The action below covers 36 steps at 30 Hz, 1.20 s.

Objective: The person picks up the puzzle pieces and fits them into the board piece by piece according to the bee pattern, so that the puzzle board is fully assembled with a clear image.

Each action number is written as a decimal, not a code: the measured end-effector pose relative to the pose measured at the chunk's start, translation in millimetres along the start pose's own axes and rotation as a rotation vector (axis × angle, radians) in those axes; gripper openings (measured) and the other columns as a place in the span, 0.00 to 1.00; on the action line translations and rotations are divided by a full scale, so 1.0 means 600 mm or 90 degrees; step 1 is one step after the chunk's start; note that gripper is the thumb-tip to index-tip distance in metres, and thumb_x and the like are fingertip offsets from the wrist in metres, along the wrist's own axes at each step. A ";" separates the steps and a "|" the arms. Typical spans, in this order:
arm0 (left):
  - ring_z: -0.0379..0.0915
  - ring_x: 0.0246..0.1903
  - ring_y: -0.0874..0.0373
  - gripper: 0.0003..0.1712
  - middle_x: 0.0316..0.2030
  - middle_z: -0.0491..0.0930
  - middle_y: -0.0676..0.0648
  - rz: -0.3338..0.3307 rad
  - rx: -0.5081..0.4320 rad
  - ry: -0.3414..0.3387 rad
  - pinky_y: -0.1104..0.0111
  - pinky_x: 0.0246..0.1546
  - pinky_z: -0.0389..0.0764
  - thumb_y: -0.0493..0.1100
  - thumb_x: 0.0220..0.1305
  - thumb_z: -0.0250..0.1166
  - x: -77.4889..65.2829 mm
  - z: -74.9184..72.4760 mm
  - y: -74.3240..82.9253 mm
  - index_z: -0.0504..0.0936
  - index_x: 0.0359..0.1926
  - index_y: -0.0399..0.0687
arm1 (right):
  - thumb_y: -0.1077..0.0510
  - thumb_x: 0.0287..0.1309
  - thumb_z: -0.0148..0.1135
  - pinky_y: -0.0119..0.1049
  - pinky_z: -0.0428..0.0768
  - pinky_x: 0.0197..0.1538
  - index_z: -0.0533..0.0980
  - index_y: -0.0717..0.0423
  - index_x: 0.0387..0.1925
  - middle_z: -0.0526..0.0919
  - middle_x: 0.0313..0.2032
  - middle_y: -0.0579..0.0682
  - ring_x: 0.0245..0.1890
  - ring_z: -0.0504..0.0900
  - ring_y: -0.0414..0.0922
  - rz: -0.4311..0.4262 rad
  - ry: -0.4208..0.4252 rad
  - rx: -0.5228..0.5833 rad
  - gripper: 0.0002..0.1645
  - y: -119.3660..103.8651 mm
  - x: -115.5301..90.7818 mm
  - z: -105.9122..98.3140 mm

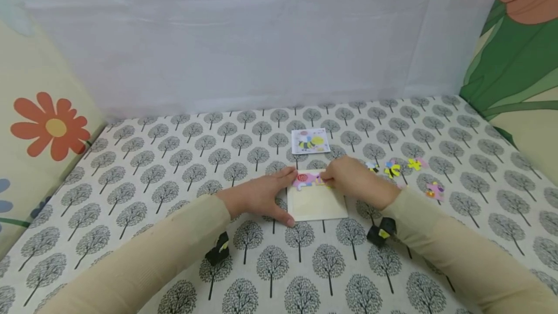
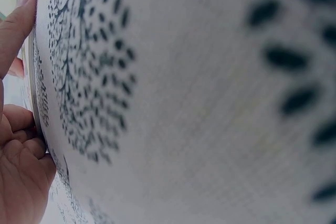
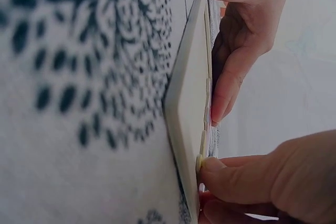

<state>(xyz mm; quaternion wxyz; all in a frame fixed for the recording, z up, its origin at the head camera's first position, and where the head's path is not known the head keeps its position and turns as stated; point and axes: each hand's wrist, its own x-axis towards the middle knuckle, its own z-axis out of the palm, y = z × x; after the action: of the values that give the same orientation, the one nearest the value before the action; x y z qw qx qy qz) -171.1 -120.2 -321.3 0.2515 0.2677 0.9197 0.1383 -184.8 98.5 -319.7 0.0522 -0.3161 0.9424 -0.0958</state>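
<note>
A cream puzzle tray [image 1: 320, 205] lies flat on the tablecloth, with pink puzzle pieces [image 1: 307, 179] along its far side, one bearing a red round shape. My left hand [image 1: 261, 195] holds the tray's left side, thumb at the near corner and fingers toward the far one. In the left wrist view, some fingers [image 2: 23, 135] of that hand are bent against the tray's edge. At the tray's far right, my right hand [image 1: 355, 178] pinches a small puzzle piece [image 3: 199, 162] with a pale yellow edge between thumb and fingers. Its printed face is mostly hidden.
Behind the tray lies a bee picture card [image 1: 310, 141]. Loose pieces are scattered to the right: a black-and-yellow piece [image 1: 392, 169], a yellow flower piece [image 1: 416, 164] and a pink piece [image 1: 434, 190]. A white sheet [image 1: 261, 52] hangs behind the table.
</note>
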 end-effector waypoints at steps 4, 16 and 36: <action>0.35 0.71 0.52 0.67 0.73 0.34 0.51 0.000 0.003 -0.001 0.59 0.70 0.45 0.64 0.41 0.71 -0.001 -0.001 0.001 0.41 0.72 0.48 | 0.60 0.56 0.61 0.33 0.79 0.32 0.83 0.54 0.40 0.84 0.30 0.53 0.29 0.80 0.46 -0.008 -0.007 -0.019 0.10 0.001 0.003 0.000; 0.35 0.71 0.51 0.67 0.72 0.34 0.50 0.004 0.007 0.003 0.59 0.70 0.45 0.64 0.41 0.72 -0.003 -0.002 0.003 0.41 0.72 0.48 | 0.62 0.55 0.61 0.44 0.78 0.51 0.78 0.61 0.49 0.83 0.45 0.57 0.45 0.80 0.51 0.053 -0.010 0.130 0.18 0.006 -0.007 0.002; 0.35 0.71 0.53 0.67 0.73 0.34 0.52 -0.003 -0.001 0.006 0.60 0.70 0.46 0.64 0.39 0.72 -0.002 0.002 0.001 0.42 0.72 0.49 | 0.58 0.63 0.53 0.49 0.78 0.48 0.71 0.57 0.59 0.76 0.55 0.60 0.47 0.78 0.56 0.115 0.041 0.230 0.23 0.047 -0.049 -0.039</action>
<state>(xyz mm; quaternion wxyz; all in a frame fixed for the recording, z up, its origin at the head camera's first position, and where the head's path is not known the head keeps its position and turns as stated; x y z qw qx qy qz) -169.4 -120.4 -321.8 0.2480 0.2651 0.9212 0.1399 -181.8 141.8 -301.6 0.0858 -0.2127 0.9357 -0.2681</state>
